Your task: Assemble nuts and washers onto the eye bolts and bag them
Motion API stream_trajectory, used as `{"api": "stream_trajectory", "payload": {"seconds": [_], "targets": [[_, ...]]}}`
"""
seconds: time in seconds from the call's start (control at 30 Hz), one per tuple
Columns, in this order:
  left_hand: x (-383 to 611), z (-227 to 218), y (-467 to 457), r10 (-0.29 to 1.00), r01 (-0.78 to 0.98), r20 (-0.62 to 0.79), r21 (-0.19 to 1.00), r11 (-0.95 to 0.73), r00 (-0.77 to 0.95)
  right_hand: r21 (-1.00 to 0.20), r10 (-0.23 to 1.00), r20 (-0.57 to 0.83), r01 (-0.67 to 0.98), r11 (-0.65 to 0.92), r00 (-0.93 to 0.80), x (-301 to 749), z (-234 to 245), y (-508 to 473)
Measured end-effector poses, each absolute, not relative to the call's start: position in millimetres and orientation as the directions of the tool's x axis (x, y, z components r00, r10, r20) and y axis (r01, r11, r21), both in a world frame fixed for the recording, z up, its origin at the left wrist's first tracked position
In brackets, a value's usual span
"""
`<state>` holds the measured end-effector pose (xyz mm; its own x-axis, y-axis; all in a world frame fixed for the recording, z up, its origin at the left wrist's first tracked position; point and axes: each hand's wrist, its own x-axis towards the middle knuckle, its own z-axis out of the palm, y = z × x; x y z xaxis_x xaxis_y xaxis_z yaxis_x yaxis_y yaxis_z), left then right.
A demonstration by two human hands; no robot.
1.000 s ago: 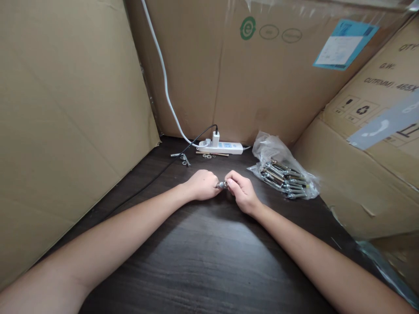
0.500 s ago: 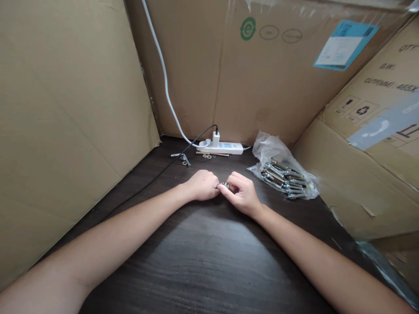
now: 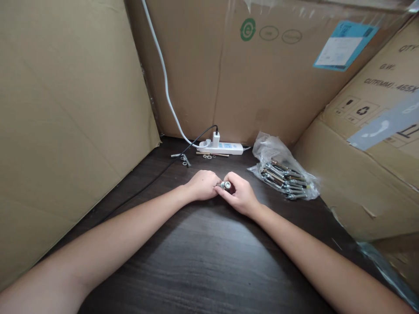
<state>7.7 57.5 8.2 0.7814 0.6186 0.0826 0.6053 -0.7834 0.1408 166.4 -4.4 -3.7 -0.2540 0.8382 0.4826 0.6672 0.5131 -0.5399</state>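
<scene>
Over the middle of the dark tabletop, both my hands meet at a silvery metal expansion bolt (image 3: 225,185). My left hand (image 3: 203,185) is closed around the shank end, which its fingers mostly hide. Thumb and fingers of my right hand (image 3: 241,194) curl around the other end, where the nut and washer show. Beyond my left hand lie loose bolt parts (image 3: 187,160) with small rings. A thin brass-coloured rod (image 3: 218,155) rests farther back, several washers (image 3: 209,157) beside it. Right of my hands, a clear plastic bag (image 3: 270,146) holds several more expansion bolts (image 3: 284,179).
A white power strip (image 3: 234,149) with a charger plug (image 3: 216,139) sits at the back. Its white cord (image 3: 165,83) runs upward, and a black cable (image 3: 153,176) crosses the left of the table. Cardboard boxes (image 3: 190,65) wall in the left, back and right.
The bolt has turned between my fingers, so its nut end now faces up more visibly. My right thumb has shifted slightly lower; my left hand stays nearly in place.
</scene>
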Motion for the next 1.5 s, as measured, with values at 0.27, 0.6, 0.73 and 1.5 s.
{"api": "stream_trajectory", "payload": {"seconds": [0.27,0.6,0.73,1.5], "targets": [[15,4,45,0.527,0.474,0.163,0.274,-0.836,0.834,-0.554,0.853,0.486,0.688,0.468,-0.189,167,-3,-3],[8,9,46,0.678,0.443,0.450,0.525,-0.727,0.581,-0.722,0.905,0.418,0.572,0.388,-0.086,175,-13,9],[8,7,45,0.649,0.351,0.472,0.574,-0.740,0.597,-0.656,0.901,0.382,0.625,0.422,-0.208,174,-9,5],[9,10,44,0.638,0.393,0.365,0.553,-0.735,0.678,-0.892,0.949,0.309,0.328,0.311,-0.062,180,-7,9]]}}
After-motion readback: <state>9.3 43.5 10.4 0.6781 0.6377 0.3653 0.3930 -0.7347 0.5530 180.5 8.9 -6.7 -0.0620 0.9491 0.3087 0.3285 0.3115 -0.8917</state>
